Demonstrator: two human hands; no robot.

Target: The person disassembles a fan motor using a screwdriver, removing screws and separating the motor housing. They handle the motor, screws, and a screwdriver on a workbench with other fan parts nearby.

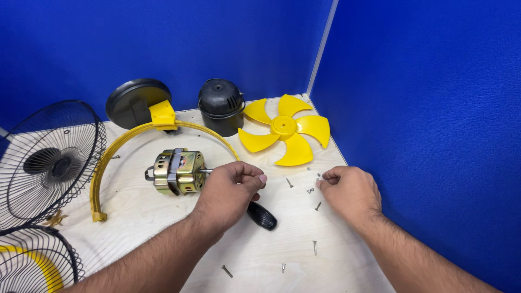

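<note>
A brass-coloured fan motor (177, 171) lies on its side on the light wooden table (271, 255), its shaft pointing right. My left hand (230, 190) is closed around the shaft end, and a black screwdriver handle (262, 216) lies just below that hand. My right hand (350, 191) rests on the table to the right, fingertips pinched at a small screw (318, 176) among several loose screws (310, 190).
A yellow fan blade (286, 129) and black motor cover (220, 106) lie at the back. A black round base with yellow bracket (142, 103), a yellow curved ring (111, 157) and wire fan grilles (49, 163) occupy the left. Blue walls enclose the back and right.
</note>
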